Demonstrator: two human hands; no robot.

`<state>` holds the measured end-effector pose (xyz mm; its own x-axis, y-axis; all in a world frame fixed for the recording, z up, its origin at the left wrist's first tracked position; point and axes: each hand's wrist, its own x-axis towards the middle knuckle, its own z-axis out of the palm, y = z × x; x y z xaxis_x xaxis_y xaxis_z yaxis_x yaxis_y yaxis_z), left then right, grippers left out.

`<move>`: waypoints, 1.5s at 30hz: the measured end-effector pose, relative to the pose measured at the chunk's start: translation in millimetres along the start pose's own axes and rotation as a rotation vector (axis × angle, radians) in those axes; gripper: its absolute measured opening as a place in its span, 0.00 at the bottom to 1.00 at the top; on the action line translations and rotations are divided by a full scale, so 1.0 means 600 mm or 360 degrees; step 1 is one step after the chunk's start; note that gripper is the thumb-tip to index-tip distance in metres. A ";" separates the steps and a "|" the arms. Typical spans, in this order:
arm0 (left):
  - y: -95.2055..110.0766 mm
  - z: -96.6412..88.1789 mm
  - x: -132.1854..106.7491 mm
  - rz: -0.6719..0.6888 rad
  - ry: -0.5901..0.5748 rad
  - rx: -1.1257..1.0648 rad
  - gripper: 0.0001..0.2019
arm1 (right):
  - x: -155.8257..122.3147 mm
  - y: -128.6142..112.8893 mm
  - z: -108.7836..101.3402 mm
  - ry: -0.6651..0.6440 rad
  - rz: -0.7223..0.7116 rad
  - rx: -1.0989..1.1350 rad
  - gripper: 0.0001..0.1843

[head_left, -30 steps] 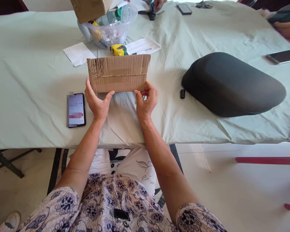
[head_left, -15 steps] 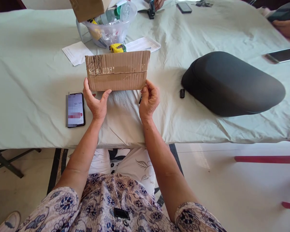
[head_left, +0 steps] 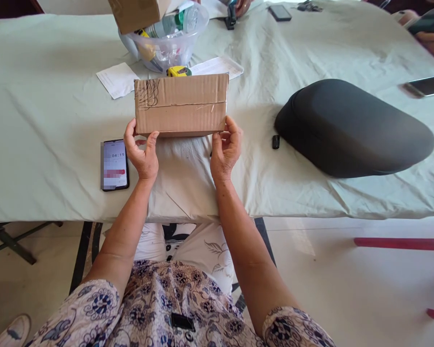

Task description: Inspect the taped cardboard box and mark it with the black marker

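Observation:
A brown cardboard box (head_left: 181,106) with a seam across its face and dark scribbles at its upper left is held up over the table. My left hand (head_left: 142,152) grips its lower left corner, thumb at the bottom edge. At the lower right corner, my right hand (head_left: 227,149) grips it with thumb and bent fingers. Left of my left hand lies a phone (head_left: 115,165) with a lit screen. A small dark thing by my right thumb is mostly hidden. Behind the box, a yellow tape measure (head_left: 179,71) shows in part.
A black bike seat (head_left: 358,127) lies to the right, with a small black cylinder (head_left: 275,141) beside it. At the back stand a clear plastic basket (head_left: 162,50) and another cardboard box (head_left: 135,14). Papers (head_left: 116,79) lie nearby. Other people's hands (head_left: 243,6) show at the far edge.
The box has tilted so that a strip of its underside shows beneath the front face. Both hands keep their hold; the whole view has shifted slightly.

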<state>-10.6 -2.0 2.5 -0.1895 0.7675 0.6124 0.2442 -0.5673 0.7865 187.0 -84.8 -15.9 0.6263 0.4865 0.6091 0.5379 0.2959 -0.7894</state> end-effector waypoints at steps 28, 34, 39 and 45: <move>-0.061 0.026 0.032 -0.0557 -0.0326 -0.0216 0.30 | -0.027 -0.037 0.014 -0.0625 0.0113 -0.0041 0.27; -0.057 0.033 0.035 -0.0510 -0.0500 -0.0316 0.22 | -0.029 -0.022 0.016 -0.0647 0.0112 -0.0044 0.43; -0.005 0.017 0.005 -0.0429 -0.0583 -0.0198 0.12 | -0.028 -0.013 0.013 -0.0619 0.0070 -0.0060 0.53; 0.025 0.009 -0.011 -0.0345 -0.0782 -0.0101 0.21 | -0.023 -0.009 0.010 -0.0554 0.0125 -0.0018 0.42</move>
<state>-0.7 -13.7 9.7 0.2418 0.9096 0.3379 0.1884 -0.3856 0.9032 172.1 -88.2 -20.9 0.4373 0.7587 0.4827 0.5031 0.2385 -0.8307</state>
